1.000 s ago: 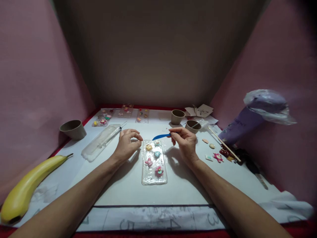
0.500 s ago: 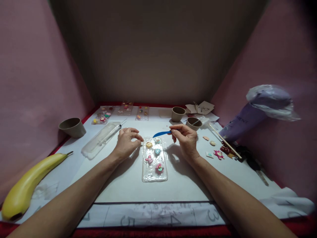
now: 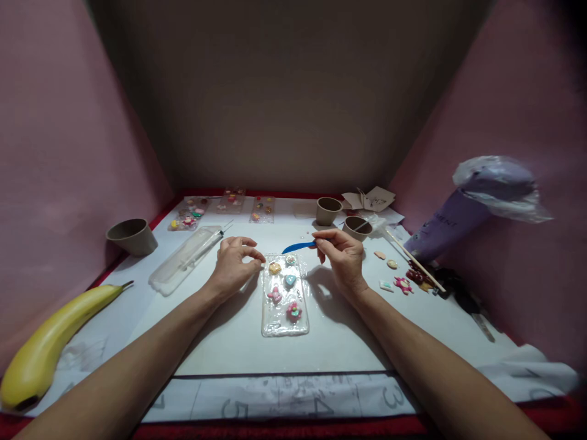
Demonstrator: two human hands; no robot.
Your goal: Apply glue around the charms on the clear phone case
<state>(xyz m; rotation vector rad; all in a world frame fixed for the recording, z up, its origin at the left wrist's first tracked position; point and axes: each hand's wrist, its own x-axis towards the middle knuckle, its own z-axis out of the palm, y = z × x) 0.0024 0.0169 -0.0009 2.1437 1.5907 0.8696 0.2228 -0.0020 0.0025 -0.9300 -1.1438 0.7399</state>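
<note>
A clear phone case (image 3: pixel 284 319) lies in the middle of the white sheet, with several small coloured charms stuck on it. My right hand (image 3: pixel 342 256) pinches a thin blue tool (image 3: pixel 299 247) whose tip points left, just above the case's top edge. My left hand (image 3: pixel 235 264) rests at the case's upper left corner, fingers curled with thumb and forefinger close together; nothing shows between them.
A clear plastic package with a syringe (image 3: pixel 188 258), a yellow banana-shaped bottle (image 3: pixel 50 343) and a paper cup (image 3: pixel 131 236) sit on the left. Two more cups (image 3: pixel 328 211), loose charms (image 3: pixel 398 283), a wooden stick (image 3: pixel 415 260) and a purple piping bag (image 3: pixel 468 211) lie right. Finished cases (image 3: pixel 229 205) line the back.
Both hands stay almost still by the case; the view has shifted slightly, and the blue tool remains near the case's top edge.
</note>
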